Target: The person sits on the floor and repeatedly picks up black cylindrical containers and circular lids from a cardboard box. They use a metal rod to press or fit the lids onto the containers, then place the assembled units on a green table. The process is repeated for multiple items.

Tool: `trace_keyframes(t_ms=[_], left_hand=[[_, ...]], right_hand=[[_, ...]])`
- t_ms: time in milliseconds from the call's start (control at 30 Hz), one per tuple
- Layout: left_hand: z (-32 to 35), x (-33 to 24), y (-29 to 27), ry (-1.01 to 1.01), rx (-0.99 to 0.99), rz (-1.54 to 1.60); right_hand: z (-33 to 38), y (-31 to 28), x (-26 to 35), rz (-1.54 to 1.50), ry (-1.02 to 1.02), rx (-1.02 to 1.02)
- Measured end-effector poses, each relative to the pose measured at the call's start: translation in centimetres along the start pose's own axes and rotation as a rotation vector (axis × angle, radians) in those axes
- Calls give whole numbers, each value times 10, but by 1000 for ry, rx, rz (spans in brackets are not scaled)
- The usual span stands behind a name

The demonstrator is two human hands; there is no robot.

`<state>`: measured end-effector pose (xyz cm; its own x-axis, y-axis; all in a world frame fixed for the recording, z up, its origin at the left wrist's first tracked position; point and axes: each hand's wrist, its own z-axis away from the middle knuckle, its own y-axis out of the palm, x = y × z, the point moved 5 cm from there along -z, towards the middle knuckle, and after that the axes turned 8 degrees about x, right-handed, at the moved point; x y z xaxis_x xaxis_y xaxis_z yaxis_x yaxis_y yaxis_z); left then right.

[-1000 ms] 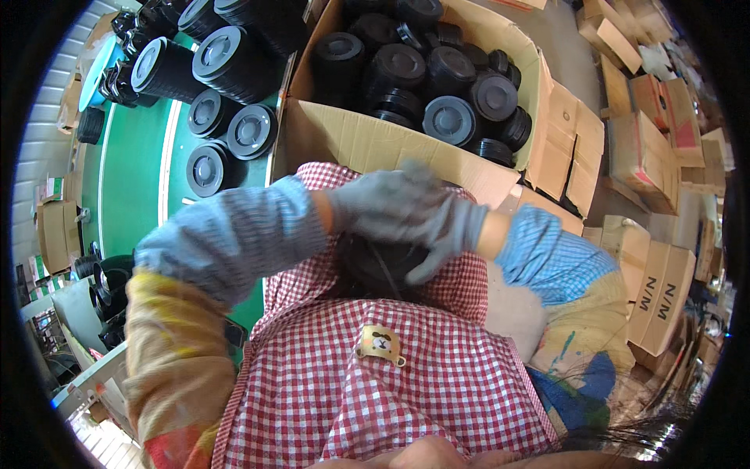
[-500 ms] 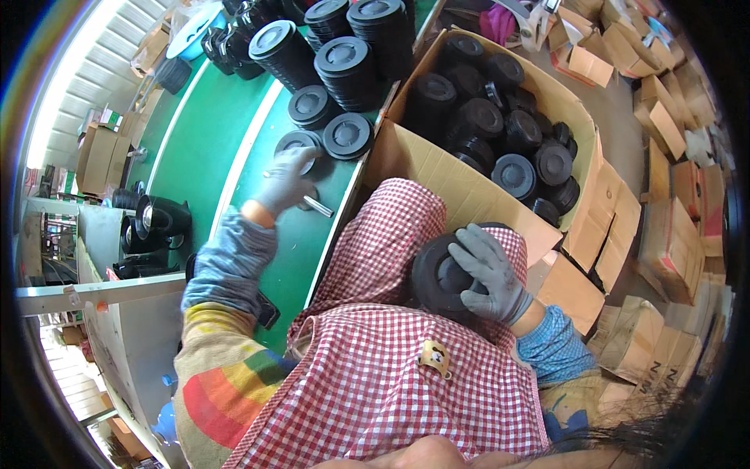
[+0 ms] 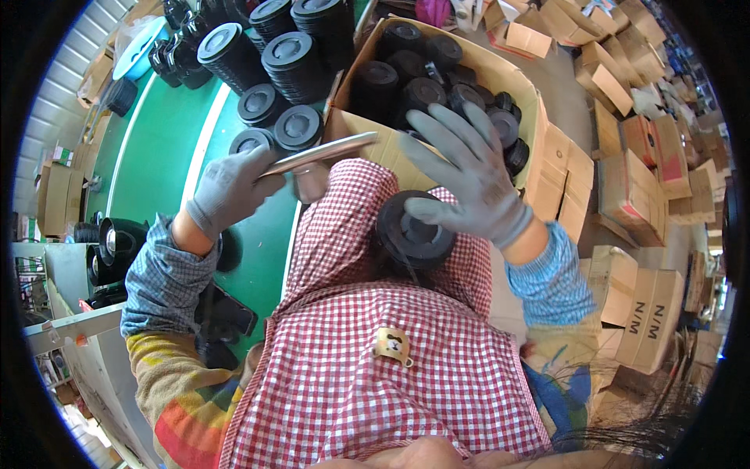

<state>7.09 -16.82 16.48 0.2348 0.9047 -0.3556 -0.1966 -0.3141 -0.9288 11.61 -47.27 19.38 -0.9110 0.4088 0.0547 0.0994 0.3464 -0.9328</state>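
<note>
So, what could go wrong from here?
The black, round, plastic-looking piece could slip: it rests on the red-and-white checked cloth apron over the lap, and the grey-gloved right hand above it is spread open, not gripping.

The long, narrow, brownish-metallic tool in the grey-gloved left hand points toward the right hand and might knock it.

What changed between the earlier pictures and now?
The left hand has taken hold of a metal-looking tool, moving it rightward toward the lap. The right hand has risen and spread open, loosening from the black disc. The disc stays on the lap, the stacks unmoved.
</note>
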Motion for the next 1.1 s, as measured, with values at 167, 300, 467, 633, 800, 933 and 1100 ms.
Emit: trace_keyframes(t_ms=[167, 300, 467, 633, 800, 933, 1100], left_hand=[[-42, -110, 7, 328, 60, -21], [-56, -140, 46, 337, 150, -12], [-50, -158, 69, 241, 315, 24], [-29, -172, 74, 183, 335, -48], [-19, -178, 83, 114, 351, -42], [-25, -173, 95, 142, 431, 148], [-35, -184, 96, 88, 553, 234]], right_hand=[[-9, 10, -22, -123, 89, 556], [49, 30, -45, -442, 106, 327], [65, 55, -56, -433, 42, 262], [59, 64, -59, -373, -120, 184], [54, 80, -57, -347, -147, 183], [58, 84, -56, -399, -139, 462], [36, 81, -60, -266, -351, 909]])
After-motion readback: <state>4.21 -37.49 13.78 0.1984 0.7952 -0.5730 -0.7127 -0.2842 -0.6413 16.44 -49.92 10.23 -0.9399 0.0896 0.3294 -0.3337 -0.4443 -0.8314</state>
